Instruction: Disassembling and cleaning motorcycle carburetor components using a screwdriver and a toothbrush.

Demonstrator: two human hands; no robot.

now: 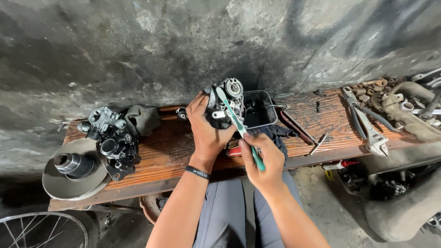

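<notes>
Head view. The carburetor (225, 103) is held above the wooden bench (174, 147), near picture centre, slightly toward 12 o'clock. The left hand (207, 131) grips it from the 7 o'clock side: the thumb lies along the body's left flank, and the fingers wrap around the underside and back, curled tight against the metal. The right hand (264, 160), at 5 o'clock from the carburetor, holds a toothbrush (239, 126) with a green and white handle. Thumb and forefinger pinch the handle near its lower end, and the remaining fingers are folded under it. The brush runs diagonally toward 11 o'clock, and its head rests on the carburetor's front face.

The bristles are hard to make out against the dark casting. The left fingertips are hidden behind the carburetor body. A black tray (259, 108) sits directly behind, at 2 o'clock, partly covered by the carburetor. A red-handled tool (235, 151) beneath the hands shows only in part.

Both forearms rise from 6 o'clock and converge at the centre. The left wrist carries a black band (198, 172) and is bent back slightly. A second carburetor (112, 138) and a pulley disc (73, 172) lie at 9 o'clock; pliers (367, 124) lie at 3 o'clock.
</notes>
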